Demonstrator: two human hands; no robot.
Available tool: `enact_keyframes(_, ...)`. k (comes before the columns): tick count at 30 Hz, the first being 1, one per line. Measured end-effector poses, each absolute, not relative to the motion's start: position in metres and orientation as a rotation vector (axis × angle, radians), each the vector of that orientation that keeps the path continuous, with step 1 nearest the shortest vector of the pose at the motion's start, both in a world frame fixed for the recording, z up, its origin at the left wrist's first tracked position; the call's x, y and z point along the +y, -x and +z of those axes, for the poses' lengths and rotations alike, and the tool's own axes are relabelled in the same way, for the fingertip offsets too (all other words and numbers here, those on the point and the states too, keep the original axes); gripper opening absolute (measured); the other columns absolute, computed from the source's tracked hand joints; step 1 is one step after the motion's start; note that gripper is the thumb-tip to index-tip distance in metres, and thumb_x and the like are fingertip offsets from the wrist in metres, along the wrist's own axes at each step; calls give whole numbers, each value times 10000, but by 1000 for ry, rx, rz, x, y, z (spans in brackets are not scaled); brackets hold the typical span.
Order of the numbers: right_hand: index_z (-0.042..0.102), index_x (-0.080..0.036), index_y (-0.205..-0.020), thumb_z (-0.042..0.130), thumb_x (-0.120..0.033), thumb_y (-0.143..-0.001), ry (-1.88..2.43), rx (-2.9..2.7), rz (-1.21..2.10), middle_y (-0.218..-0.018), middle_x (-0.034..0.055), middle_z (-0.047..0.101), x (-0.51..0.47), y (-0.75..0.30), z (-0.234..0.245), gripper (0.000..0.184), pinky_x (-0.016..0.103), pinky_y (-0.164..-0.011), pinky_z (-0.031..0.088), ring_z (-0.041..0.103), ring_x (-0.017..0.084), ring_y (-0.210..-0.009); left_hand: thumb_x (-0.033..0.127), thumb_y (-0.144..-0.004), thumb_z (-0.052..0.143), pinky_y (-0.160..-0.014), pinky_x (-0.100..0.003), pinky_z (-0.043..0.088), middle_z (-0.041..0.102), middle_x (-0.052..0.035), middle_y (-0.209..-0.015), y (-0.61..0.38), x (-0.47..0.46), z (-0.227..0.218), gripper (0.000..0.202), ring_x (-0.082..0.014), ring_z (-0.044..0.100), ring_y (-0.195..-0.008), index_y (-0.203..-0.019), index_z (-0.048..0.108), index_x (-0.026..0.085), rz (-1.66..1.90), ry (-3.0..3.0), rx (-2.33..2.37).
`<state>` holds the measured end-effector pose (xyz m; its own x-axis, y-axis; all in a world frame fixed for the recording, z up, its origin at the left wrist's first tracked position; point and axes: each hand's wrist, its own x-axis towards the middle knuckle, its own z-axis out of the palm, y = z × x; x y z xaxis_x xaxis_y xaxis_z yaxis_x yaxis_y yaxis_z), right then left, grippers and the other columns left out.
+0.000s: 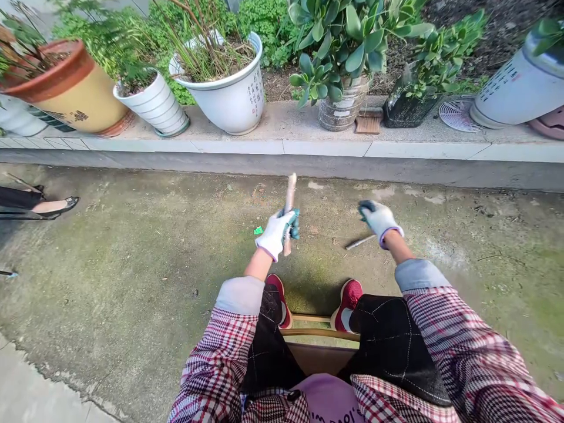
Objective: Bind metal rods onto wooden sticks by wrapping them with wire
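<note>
A seated person in a checked jacket grips a pale stick (291, 191) in the gloved left hand (277, 232), fingers wrapped closely around its lower part, in a paved yard. The stick points away from the body, toward a planted ledge (282, 114), its upper length clear of the fist and a short end showing below it. The right hand (379, 218), also in a white glove with dark green fingers, is raised well apart to the right, its fingers bent inward and blurred; whether they pinch anything cannot be told. A thin grey rod (358, 242) shows just beside that hand, partly hidden by it, and contact between the two cannot be made out. A bright green scrap (258, 230) lies on the concrete ground (154, 252) near the left hand. Red shoes (352, 294) are planted apart below the hands. Along the ledge stand potted plants, among them a white pot (220, 103) marked with dark characters, while another person's foot (66, 204) in a black shoe enters at far left
</note>
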<state>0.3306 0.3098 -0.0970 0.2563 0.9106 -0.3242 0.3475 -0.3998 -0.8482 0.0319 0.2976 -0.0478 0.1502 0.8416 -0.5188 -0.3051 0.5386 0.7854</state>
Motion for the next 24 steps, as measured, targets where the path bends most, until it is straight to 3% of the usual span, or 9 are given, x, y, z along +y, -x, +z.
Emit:
enact_keyframes(5,682,-200,-899,665,-328,-767,1331,-1217,1641,-843,38,734,291,-227,-95,185,310,-785,590,682,164,-789,306,-750,767,-371,-245,430,555,47,-560,-55,289,-58,254,-98,478,-378,-852,586,160,764,-635,1079)
enact_keyframes(7,656,-195,-813,673,-441,-771,1226,-1221,1782,-722,26,692,278,-207,-88,250,301,-637,589,645,156,-628,313,-746,763,-365,-243,417,567,36,-568,-52,290,-60,251,-100,484,-380,-828,581,160,751,-651,1073)
enact_keyframes(9,661,-188,-802,643,-530,-795,1229,-1249,1845,-616,0,621,267,-205,-78,343,264,-451,498,527,121,-456,287,-728,761,-369,-239,414,601,26,-617,-45,295,-59,244,-96,494,-394,-844,590,159,774,-661,1084)
enact_keyframes(11,694,-176,-833,615,-532,-820,1306,-1320,1802,-554,-32,539,261,-215,-65,364,230,-368,359,395,89,-395,240,-699,756,-389,-241,434,656,6,-718,-34,300,-56,261,-90,509,-419,-903,615,157,805,-689,1114)
enact_keyframes(13,723,-173,-846,604,-483,-828,1385,-1385,1696,-549,-41,497,260,-226,-53,332,223,-385,294,347,83,-427,204,-681,741,-410,-248,446,685,-7,-802,-24,305,-53,326,-87,507,-433,-988,643,163,795,-768,1145)
enact_keyframes(16,745,-191,-852,589,-438,-834,1436,-1505,1495,-614,-22,548,261,-235,-39,293,235,-449,319,394,100,-501,172,-692,711,-419,-239,386,625,25,-699,-17,306,-54,325,-92,453,-419,-1015,672,196,676,-1017,1263)
enact_keyframes(20,755,-212,-841,573,-369,-825,1469,-1740,1262,-658,-5,615,268,-249,-41,241,255,-503,366,469,126,-544,74,-646,707,-448,-236,287,442,57,-476,-24,295,-63,213,-104,370,-407,-786,694,234,382,-1374,1425)
enact_keyframes(24,755,-196,-870,534,-284,-788,1708,-1526,1174,-645,-8,618,292,-285,-59,252,243,-491,363,463,120,-531,106,-641,744,-467,-222,323,486,49,-488,-38,280,-59,204,-105,427,-444,-806,712,220,282,-1366,1289)
